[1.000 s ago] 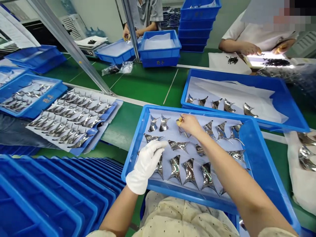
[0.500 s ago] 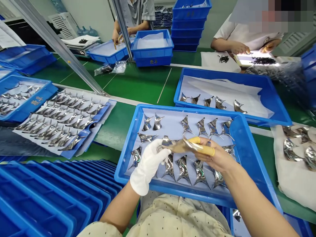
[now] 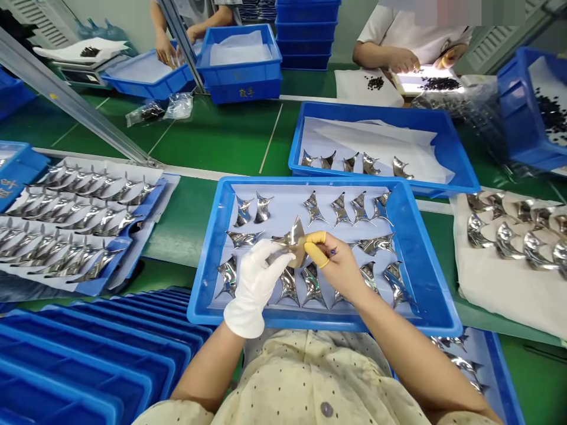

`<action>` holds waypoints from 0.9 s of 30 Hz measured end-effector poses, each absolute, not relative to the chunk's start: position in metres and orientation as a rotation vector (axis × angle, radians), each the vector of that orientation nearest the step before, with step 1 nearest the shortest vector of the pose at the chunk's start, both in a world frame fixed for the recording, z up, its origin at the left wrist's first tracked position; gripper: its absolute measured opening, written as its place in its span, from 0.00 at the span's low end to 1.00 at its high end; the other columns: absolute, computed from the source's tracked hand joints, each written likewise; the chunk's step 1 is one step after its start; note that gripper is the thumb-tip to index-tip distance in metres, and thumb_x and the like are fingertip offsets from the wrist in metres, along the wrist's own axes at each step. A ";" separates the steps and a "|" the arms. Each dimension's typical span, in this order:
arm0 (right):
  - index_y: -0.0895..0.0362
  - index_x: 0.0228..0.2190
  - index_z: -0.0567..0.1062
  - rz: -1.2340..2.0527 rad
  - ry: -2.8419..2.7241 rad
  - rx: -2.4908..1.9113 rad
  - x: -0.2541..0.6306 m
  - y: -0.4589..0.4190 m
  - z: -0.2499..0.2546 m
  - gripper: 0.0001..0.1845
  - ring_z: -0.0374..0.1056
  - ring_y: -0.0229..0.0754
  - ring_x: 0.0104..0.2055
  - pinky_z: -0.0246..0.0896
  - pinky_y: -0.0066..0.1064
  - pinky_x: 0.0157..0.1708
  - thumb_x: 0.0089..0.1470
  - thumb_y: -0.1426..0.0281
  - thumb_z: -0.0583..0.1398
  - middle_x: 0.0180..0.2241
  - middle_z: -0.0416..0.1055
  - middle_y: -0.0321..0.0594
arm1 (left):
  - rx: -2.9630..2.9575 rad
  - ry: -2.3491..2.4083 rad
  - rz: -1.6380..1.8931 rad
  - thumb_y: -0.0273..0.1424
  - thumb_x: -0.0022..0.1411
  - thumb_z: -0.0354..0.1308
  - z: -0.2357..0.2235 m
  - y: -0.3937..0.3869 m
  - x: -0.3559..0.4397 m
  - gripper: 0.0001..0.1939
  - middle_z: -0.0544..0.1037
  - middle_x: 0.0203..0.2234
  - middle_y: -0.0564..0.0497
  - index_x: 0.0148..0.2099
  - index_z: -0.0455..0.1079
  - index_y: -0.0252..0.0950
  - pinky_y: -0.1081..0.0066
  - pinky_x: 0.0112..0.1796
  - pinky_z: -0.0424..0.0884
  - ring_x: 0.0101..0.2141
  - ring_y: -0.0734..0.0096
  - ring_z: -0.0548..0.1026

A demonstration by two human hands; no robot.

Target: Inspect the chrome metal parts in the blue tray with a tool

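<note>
Over the blue tray in front of me, both hands grip one shiny curved metal piece with pointed corners. My left hand, in a white glove, pinches it from the left. My right hand wears yellow finger cots on thumb and forefinger, and these close on the piece's right side. Several similar metal pieces lie in rows on white paper in the tray, some partly covered by my hands and wrists.
Behind stands another blue tray with several pieces. More pieces lie on layered sheets at left and on a white cloth at right. Stacked blue trays fill the lower left. Across the bench, two people work; one person's hand is near small black parts.
The metal piece has turned from lying nearly level to standing with a point upward. My right hand has moved left, closer to my left hand. The camera view has shifted.
</note>
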State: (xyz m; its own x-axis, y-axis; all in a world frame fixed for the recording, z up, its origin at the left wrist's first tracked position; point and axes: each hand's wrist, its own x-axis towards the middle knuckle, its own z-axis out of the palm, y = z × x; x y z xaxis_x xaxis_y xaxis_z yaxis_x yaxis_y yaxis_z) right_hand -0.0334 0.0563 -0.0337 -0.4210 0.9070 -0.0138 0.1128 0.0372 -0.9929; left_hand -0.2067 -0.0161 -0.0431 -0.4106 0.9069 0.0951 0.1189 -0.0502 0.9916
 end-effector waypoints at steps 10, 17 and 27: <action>0.51 0.35 0.81 1.436 -1.607 -1.000 -0.038 0.060 -0.047 0.14 0.69 0.43 0.35 0.64 0.37 0.37 0.60 0.54 0.66 0.36 0.78 0.41 | 1.512 1.607 1.603 0.27 0.59 0.69 -0.040 -0.016 -0.208 0.06 0.83 0.33 0.50 0.36 0.83 0.45 0.66 0.38 0.76 0.33 0.64 0.79; 0.51 0.30 0.83 1.312 -1.667 -0.867 -0.040 0.053 -0.040 0.09 0.64 0.39 0.28 0.56 0.33 0.27 0.58 0.60 0.69 0.32 0.77 0.41 | 1.319 1.547 1.519 0.30 0.67 0.60 -0.043 -0.018 -0.211 0.07 0.82 0.39 0.48 0.42 0.81 0.43 0.61 0.50 0.73 0.43 0.59 0.78; 0.53 0.37 0.78 1.449 -1.581 -0.778 -0.043 0.047 -0.036 0.17 0.50 0.31 0.20 0.49 0.28 0.22 0.56 0.54 0.70 0.28 0.74 0.34 | 1.046 1.412 1.330 0.42 0.68 0.59 -0.043 -0.020 -0.216 0.13 0.70 0.25 0.54 0.40 0.74 0.38 0.69 0.33 0.67 0.26 0.71 0.65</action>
State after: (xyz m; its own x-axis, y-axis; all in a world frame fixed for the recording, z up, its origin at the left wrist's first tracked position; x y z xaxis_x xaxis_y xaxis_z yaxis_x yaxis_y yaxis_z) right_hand -0.0434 0.0466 -0.0361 -0.4604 0.8718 0.1671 -0.0906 0.1411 -0.9858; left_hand -0.2156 -0.0202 -0.0433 -0.2324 0.9707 -0.0606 -0.0025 0.0617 0.9981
